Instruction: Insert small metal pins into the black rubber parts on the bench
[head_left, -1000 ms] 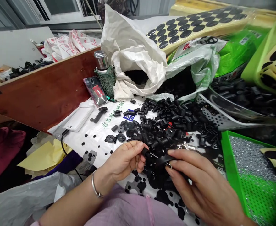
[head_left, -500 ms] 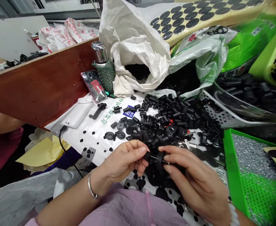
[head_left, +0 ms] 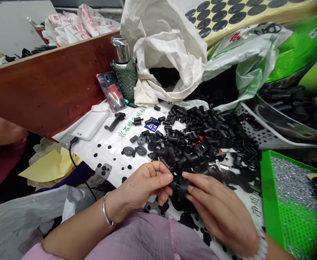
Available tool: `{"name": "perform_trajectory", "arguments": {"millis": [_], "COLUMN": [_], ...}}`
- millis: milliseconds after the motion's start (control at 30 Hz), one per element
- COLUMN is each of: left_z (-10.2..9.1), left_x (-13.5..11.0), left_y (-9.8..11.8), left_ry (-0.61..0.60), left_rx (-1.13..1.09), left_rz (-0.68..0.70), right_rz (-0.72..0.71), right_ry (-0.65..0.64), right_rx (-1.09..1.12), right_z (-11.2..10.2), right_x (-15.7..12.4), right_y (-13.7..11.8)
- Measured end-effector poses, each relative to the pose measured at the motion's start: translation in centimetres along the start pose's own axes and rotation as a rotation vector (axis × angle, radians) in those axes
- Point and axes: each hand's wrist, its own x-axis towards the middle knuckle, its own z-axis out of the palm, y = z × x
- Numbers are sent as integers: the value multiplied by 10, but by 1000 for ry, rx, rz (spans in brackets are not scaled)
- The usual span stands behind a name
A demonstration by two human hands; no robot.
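Observation:
Between my hands, above the near edge of the table, is a black plastic part with a round disc [head_left: 182, 187]. My left hand [head_left: 150, 182] pinches its narrower end between thumb and fingers. From the right, the fingers of my right hand [head_left: 220, 207] are closed against the disc's far side; their tips are partly hidden behind it. Just beyond lies a heap of small black plastic parts [head_left: 199, 133], among them short tubes. A few flat black round discs [head_left: 140, 150] sit at the heap's left side.
A green tray [head_left: 273, 202] of small silvery metal pieces stands at right, beside a perforated white basket [head_left: 256, 128]. Behind are an open white sack [head_left: 172, 50], a flask [head_left: 122, 54], and a phone [head_left: 111, 92]. A wooden board [head_left: 52, 83] borders the left; another person's arm [head_left: 4, 131] shows there.
The disc has moved closer to my left fingers, covering the gap and thin shaft seen between them before. My right hand has moved slightly left and its fingers lie closer together. The view has shifted slightly.

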Motion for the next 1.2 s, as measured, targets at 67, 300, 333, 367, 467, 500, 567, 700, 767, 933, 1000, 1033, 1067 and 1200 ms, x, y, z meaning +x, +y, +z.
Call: {"name": "perform_trajectory", "arguments": {"millis": [67,300,333,367,467,500,567,700,767,933,1000,1033,1067,1200], "left_z": [-1,-1,-1,-1,1,2,4,6,6,4,3,2,2,1], "left_x": [-1,2,3,4,5,5,5,4,4,2,1,0,-1,-1], "left_y": [-1,-6,-8,-9,-12,-13,-12,-10,-11,-15,-14,-12,-11,-4], "left_ry": [-12,-58,-61,-63,-49,-43,-38,-36,-26,37,41,36,28,-22], "left_rx": [10,-88,-107,-118,-117,-111,-104,-81,-48,60,117,146,174,226], "left_rz": [10,-35,-44,-49,-47,-53,-83,-102,-66,63,114,129,135,65], "right_rz": [91,193,187,181,135,109,44,1,46,204,243,262,277,258], "right_ry": [10,-28,-43,-53,-45,-39,-36,-26,-12,1,4,4,0,-49], "right_rx": [65,95,82,65,-6,-28,-52,-47,-10,92,153,183,205,188], "right_z": [2,-3,-4,-4,-1,0,2,5,7,10,11,11,11,11], "right_x": [4,2,1,0,-2,-2,-3,-4,-3,2,3,3,3,0], "right_y": [-3,-7,-7,-7,-8,-8,-6,-2,-2,-3,-3,-3,-3,-1]}}
